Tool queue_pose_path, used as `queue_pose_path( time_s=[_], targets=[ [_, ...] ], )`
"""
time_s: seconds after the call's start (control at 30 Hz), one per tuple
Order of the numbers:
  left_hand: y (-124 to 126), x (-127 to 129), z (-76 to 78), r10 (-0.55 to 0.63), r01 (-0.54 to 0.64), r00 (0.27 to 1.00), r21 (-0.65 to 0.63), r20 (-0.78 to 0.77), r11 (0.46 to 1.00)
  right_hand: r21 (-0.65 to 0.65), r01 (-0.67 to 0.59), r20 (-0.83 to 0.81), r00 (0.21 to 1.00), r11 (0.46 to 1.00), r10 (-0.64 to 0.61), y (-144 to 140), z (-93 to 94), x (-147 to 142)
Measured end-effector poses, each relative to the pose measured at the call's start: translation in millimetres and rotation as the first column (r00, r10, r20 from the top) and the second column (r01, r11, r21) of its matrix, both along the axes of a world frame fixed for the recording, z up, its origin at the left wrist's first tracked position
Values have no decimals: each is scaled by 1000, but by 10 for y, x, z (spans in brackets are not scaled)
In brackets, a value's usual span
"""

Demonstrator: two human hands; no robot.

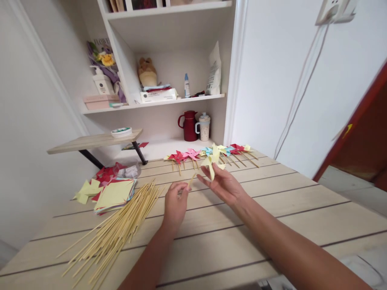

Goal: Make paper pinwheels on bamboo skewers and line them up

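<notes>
Sticks (pixel 123 227) are strewn on the table (pixel 217 245), left of the left hand (pixel 176 201)'s grip. Paper (pixel 115 195) is stacked beside them. Beyond the grip, pinwheels (pixel 191 154) are lined up.

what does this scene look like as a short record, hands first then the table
left hand: holds a thin stick
right hand: holds a yellow paper pinwheel
back of table: row of pinwheels on sticks
left side of table: stick pile beside paper stack, yellow sheet on top
shelf unit, lowest level: red jug beside lidded cup
</notes>
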State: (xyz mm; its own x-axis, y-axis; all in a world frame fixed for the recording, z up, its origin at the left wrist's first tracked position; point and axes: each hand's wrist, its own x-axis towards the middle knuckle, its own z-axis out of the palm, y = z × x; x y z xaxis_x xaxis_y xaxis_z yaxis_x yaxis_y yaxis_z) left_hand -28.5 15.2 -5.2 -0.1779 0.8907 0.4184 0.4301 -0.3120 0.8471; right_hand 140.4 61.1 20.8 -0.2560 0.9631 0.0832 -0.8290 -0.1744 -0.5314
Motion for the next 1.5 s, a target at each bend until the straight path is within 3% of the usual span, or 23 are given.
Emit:
queue_pose_path(
  time_s=[0.07, 0.13, 0.2, 0.3, 0.47, 0.77, 1.27, 1.5],
  targets=[
    [-24, -6, 56, -119, 148, 946, -75, 301, 986, 60, 45, 24, 999, 997, -46, -8, 46, 56],
    [-52, -26, 97, -194, 307, 816, -124, 545, 944, 117, 51, 47, 997, 992, -57, -25, 84, 98],
    [-72, -58, 120, -210, 406, 689, -129, 693, 905, 160, 43, 67, 996, 986, -55, -42, 108, 125],
    [-77, -112, 137, -213, 478, 579, -116, 787, 871, 197, 37, 106, 993, 980, -59, -49, 110, 151],
    [-45, -166, 146, -186, 497, 494, -100, 850, 862, 214, 17, 145, 988, 977, -49, -46, 74, 162],
    [-28, -153, 86, -155, 481, 438, -85, 885, 873, 228, 0, 222, 974, 974, -52, -85, 78, 119],
    [-74, -96, 117, -198, 482, 496, -78, 845, 873, 254, -48, 291, 956, 966, -29, -98, 62, 105],
    [-35, -105, 80, -170, 393, 512, -53, 842, 918, 237, -35, 286, 958, 971, -35, -137, 90, 90]
  ],
)
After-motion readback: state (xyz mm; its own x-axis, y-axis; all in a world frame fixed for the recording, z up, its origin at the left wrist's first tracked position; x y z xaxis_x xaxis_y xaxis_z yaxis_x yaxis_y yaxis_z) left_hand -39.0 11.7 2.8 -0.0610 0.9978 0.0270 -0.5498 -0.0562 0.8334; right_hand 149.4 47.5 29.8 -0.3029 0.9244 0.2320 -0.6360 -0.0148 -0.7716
